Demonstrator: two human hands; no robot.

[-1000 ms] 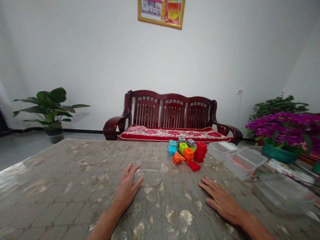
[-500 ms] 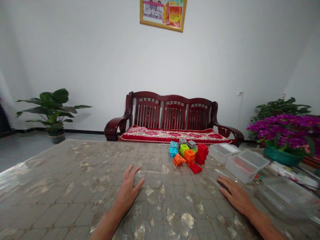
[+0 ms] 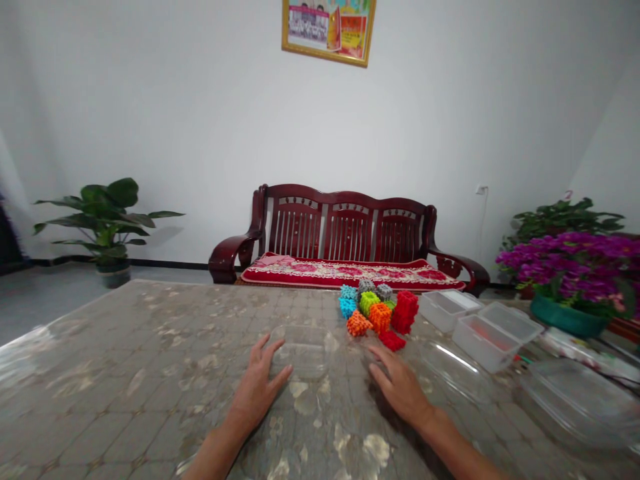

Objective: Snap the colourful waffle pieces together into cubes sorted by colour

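Observation:
A clear plastic container (image 3: 304, 352) stands on the table in front of me. My left hand (image 3: 257, 383) is at its left side with fingers apart; whether they touch the rim I cannot tell. My right hand (image 3: 403, 387) is open and holds nothing, over the table to the right of the container. Just beyond its fingertips lies a flat red piece (image 3: 392, 341). Behind that is a cluster of blocks: an orange block (image 3: 380, 317), a tall red block (image 3: 405, 312), a green block (image 3: 369, 303) and a blue block (image 3: 347, 307). Right of my right hand lies a clear lid (image 3: 457, 370).
On the right are an open translucent box (image 3: 487, 343) with red bits inside, another translucent box (image 3: 445, 313) and a larger clear container (image 3: 580, 400). Purple flowers in a teal pot (image 3: 570, 317) stand behind. A wooden bench (image 3: 345, 227) is beyond the patterned table (image 3: 150, 373).
My right hand has moved left, away from the clear lid, towards the container and the flat red piece. My left hand has hardly moved.

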